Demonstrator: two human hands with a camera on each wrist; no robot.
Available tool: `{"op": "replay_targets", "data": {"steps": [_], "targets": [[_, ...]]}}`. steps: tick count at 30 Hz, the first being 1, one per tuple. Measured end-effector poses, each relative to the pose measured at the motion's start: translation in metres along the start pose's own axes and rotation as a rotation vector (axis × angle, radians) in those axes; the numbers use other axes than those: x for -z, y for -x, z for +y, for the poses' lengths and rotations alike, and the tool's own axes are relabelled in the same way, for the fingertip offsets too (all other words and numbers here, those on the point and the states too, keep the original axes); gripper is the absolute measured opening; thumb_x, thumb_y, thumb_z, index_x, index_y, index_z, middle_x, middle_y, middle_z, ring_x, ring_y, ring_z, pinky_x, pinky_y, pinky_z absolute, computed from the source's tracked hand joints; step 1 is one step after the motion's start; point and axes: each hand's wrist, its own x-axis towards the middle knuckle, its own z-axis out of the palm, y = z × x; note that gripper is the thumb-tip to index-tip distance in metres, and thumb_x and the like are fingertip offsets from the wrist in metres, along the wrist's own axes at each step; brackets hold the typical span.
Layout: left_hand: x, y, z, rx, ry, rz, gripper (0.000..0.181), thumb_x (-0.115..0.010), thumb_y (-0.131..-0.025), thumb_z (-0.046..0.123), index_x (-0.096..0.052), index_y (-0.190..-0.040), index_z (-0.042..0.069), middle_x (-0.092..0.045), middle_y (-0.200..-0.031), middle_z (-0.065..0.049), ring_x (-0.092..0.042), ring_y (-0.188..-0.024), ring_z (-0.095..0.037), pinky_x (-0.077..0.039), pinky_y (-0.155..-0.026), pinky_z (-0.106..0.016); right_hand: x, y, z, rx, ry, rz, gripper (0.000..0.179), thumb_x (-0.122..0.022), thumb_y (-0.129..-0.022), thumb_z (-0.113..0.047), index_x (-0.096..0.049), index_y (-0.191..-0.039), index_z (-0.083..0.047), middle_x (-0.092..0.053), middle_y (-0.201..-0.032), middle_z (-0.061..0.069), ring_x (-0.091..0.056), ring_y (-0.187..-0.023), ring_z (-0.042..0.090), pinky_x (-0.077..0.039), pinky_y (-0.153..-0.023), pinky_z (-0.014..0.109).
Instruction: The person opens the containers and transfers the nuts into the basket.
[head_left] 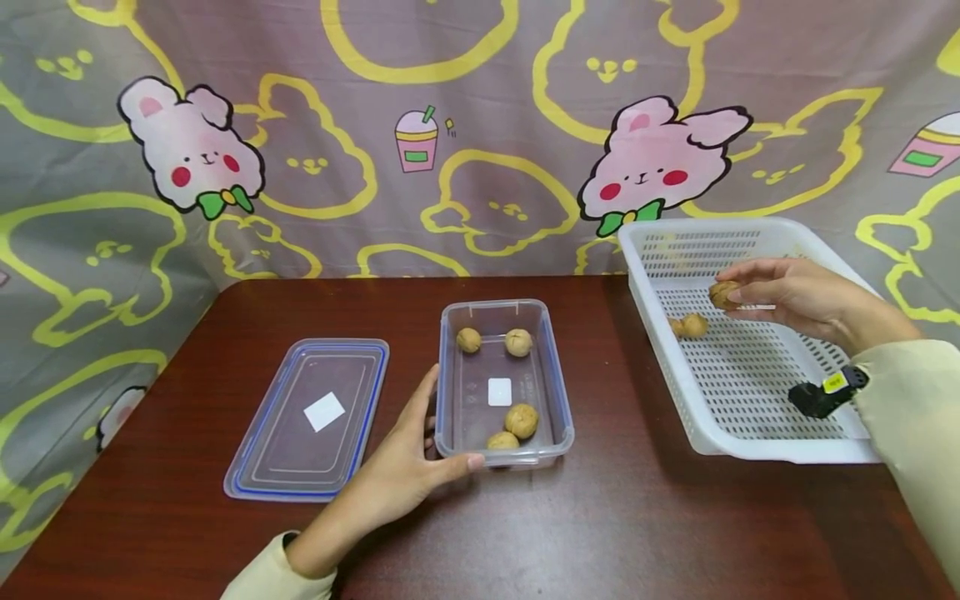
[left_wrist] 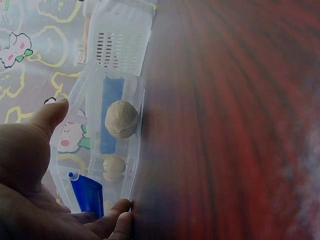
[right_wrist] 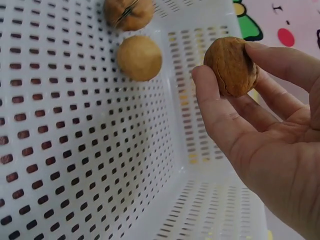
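Observation:
My right hand (head_left: 806, 300) pinches a walnut (right_wrist: 232, 66) between thumb and fingertips, raised over the white perforated basket (head_left: 693, 429). Two more walnuts (right_wrist: 140, 58) lie in that basket, near its left wall in the head view. At the near left corner of a clear plastic container (head_left: 565, 400), my left hand (head_left: 408, 467) grips it, thumb along the front rim and fingers against the left side. Inside the container sit several walnuts (head_left: 521, 422), two at the far end and others near the front wall.
A clear lid (head_left: 345, 450) with a blue seal and a white label lies flat on the brown table (head_left: 600, 533), left of the container. Behind the table hangs a patterned curtain (head_left: 480, 108). A small black device (head_left: 821, 396) is strapped at the right wrist.

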Motion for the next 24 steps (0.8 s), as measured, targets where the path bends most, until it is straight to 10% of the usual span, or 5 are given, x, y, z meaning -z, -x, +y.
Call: {"op": "replay_targets", "data": {"steps": [11, 24], "targets": [[0.000, 0.000, 0.000, -0.004, 0.006, -0.004, 0.120, -0.089, -0.085, 0.023, -0.004, -0.170, 0.026, -0.031, -0.167, -0.018, -0.056, -0.136, -0.034, -0.059, -0.091, -0.028, 0.005, -0.003, 0.005, -0.116, 0.194, 0.023, 0.025, -0.059, -0.107, -0.008, -0.072, -0.108, -0.030, -0.068, -0.104, -0.015, -0.068, -0.097, 0.005, -0.063, -0.089, 0.030], [0.000, 0.001, 0.000, 0.002, 0.009, -0.004, 0.121, -0.090, -0.085, 0.023, -0.003, -0.170, 0.028, -0.029, -0.168, -0.018, -0.055, -0.137, -0.036, -0.061, -0.091, -0.029, 0.004, -0.010, 0.015, -0.214, 0.247, -0.049, 0.027, -0.061, -0.104, -0.005, -0.064, -0.131, -0.001, -0.069, -0.109, -0.002, -0.071, -0.100, 0.013, -0.062, -0.093, 0.034]]}}
